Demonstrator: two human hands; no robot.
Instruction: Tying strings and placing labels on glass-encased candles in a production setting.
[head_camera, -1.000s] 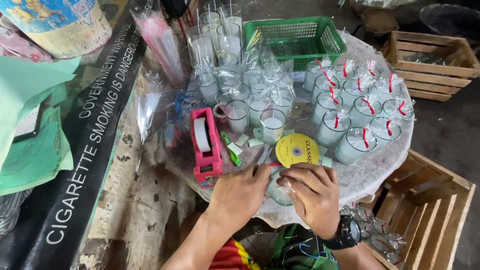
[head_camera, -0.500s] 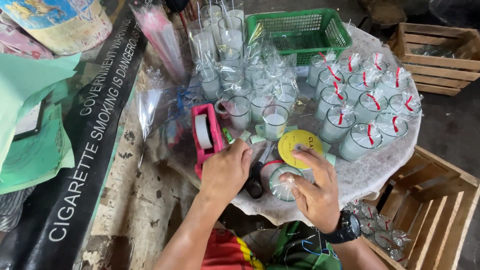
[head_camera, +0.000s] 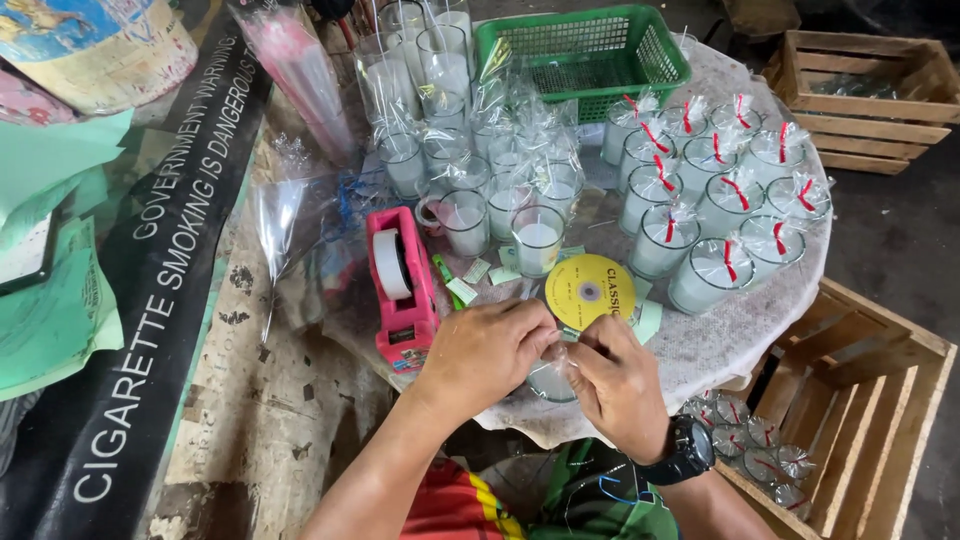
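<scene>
A wrapped glass candle (head_camera: 552, 378) is pinched closed between the left hand (head_camera: 490, 350) and right hand (head_camera: 620, 385); the cellophane is best gathered tightly, evenly.

glass (head_camera: 551, 381) mostly behind hands

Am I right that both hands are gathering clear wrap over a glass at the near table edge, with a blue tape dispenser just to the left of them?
Not quite: the tape dispenser is pink, not blue, as the head view shows. The rest holds: the left hand and right hand are both gathering clear wrap over a glass at the near table edge, with the dispenser just to their left.
</scene>
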